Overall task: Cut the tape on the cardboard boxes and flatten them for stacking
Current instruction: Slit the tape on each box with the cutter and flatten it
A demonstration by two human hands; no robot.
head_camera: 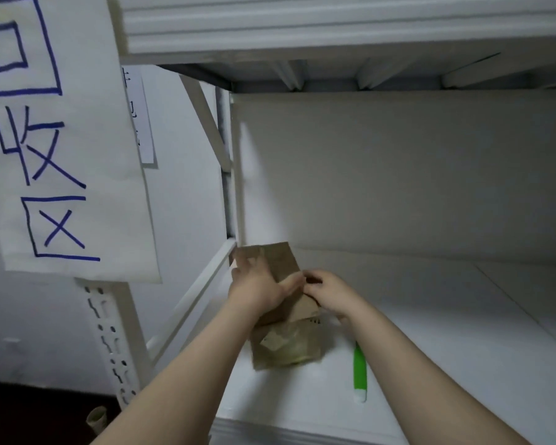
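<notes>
A small brown cardboard box stands on the white shelf board, near its left rear corner. My left hand lies over the box's left side with the fingers spread and the thumb across its top face. My right hand pinches the box's right edge with curled fingers. In front of it lies a second cardboard box with wrinkled clear tape on its top. A green and white cutter lies on the shelf to the right of that box, under my right forearm.
A white metal rack surrounds the shelf, with an upright post at the rear left and an upper shelf overhead. A paper sign with blue characters hangs on the left. The perforated front post stands at lower left.
</notes>
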